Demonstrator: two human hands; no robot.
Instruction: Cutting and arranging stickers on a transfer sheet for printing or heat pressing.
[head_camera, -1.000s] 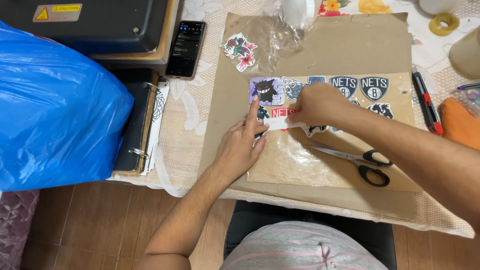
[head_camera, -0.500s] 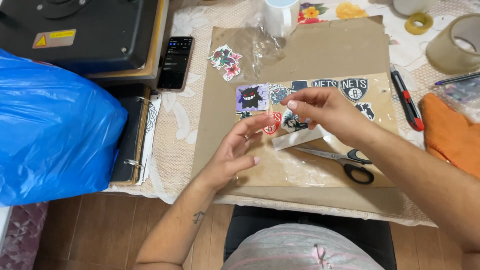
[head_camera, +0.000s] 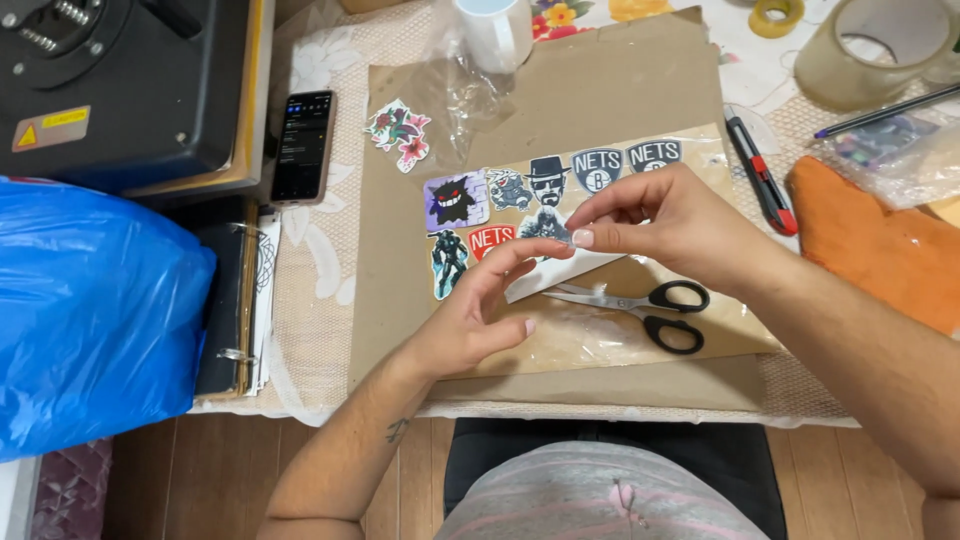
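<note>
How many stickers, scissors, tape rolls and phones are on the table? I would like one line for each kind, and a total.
Stickers: 9 visible, including one pinched by the right hand
Scissors: 1
Tape rolls: 2
Phones: 1
Total: 13

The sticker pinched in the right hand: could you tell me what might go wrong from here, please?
1. The right hand pinches a thin sticker by its edge over the sticker rows; it could curl, crease, or land crooked on a neighbour.
2. The left hand has its fingertips at the white backing strip, which could catch on the sticker.
3. The scissors lie close under both hands; a wrist could brush them.
</note>
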